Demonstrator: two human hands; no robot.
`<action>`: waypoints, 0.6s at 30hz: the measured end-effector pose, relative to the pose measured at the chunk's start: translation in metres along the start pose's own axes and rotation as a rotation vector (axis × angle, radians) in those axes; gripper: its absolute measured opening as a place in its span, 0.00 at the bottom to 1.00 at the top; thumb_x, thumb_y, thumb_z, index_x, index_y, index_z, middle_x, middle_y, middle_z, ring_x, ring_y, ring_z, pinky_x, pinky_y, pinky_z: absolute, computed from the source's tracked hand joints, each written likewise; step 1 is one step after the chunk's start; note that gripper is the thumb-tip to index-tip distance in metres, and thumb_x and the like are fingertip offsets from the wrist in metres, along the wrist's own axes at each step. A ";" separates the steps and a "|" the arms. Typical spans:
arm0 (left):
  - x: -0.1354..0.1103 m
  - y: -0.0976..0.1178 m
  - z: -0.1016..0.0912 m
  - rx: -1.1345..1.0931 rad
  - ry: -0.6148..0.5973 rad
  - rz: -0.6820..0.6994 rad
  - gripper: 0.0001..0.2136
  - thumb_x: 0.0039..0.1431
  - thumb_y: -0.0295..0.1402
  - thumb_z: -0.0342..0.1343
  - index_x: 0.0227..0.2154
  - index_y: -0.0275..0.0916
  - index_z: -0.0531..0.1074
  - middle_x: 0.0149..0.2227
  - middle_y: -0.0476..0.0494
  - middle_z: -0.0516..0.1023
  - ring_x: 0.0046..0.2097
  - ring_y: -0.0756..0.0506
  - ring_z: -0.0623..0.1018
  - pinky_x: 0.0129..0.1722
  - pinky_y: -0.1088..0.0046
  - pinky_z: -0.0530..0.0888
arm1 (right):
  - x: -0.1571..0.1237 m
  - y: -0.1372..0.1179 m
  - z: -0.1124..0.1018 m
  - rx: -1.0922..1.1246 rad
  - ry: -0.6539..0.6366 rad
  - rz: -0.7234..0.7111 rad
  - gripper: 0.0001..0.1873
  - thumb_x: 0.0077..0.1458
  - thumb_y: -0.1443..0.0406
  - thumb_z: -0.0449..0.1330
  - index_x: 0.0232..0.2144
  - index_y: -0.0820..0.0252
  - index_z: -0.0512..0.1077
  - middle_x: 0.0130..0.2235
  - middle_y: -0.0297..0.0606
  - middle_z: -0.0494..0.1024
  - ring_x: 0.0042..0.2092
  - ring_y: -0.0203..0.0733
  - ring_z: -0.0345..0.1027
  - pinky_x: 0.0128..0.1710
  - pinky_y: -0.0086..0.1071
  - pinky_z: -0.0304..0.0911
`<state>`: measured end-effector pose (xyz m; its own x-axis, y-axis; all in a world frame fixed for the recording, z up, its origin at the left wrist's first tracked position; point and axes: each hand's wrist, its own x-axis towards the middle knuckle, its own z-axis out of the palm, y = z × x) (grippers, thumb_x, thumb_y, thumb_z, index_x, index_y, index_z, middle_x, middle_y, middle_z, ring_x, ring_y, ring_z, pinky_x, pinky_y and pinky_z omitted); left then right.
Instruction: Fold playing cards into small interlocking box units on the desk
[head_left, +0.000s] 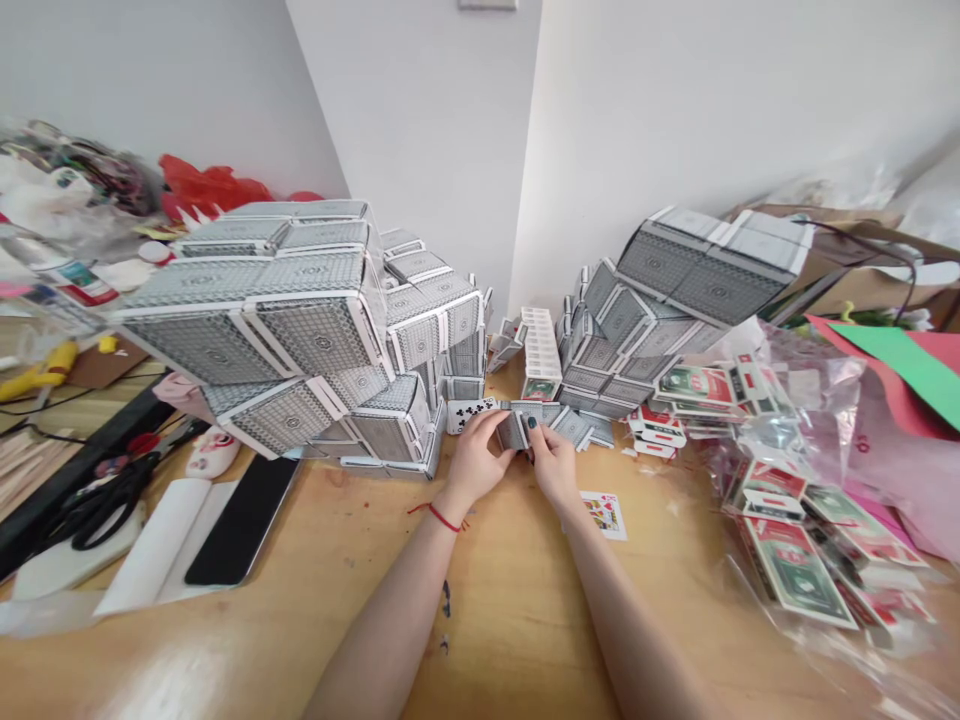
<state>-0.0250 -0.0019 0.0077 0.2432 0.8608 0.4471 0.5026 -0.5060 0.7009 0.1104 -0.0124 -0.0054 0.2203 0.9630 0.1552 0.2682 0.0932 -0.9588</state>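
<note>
Between my hands is a grey-backed playing card (513, 431), gripped on both sides. My left hand (477, 455), with a red string bracelet at the wrist, closes on its left side. My right hand (552, 458) pinches the right edge, dark nails showing. Whether it is one card or several stacked, I cannot tell. A face-up club card (469, 412) lies just behind my left hand. Loose grey-backed cards (574, 428) are spread behind my right hand. Another face-up card (604, 515) with red hearts lies partly under my right forearm.
Tall structures of folded cards stand at left (315, 330) and right (637, 320). A row of card stacks (541, 350) sits between them. Card boxes (799, 570) in clear plastic lie at right. A black phone (244, 520) and black-handled scissors (112, 490) lie at left.
</note>
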 end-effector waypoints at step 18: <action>0.000 -0.004 0.001 0.060 0.050 0.023 0.24 0.46 0.23 0.54 0.49 0.41 0.63 0.50 0.43 0.68 0.53 0.44 0.66 0.53 0.61 0.66 | -0.004 0.012 0.008 0.065 -0.106 -0.097 0.22 0.48 0.64 0.54 0.48 0.58 0.68 0.39 0.40 0.77 0.40 0.48 0.70 0.38 0.39 0.67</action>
<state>-0.0266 0.0000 0.0043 0.2137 0.8446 0.4908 0.5464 -0.5198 0.6567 0.1053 -0.0128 -0.0196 0.0952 0.9697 0.2250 0.2211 0.1998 -0.9546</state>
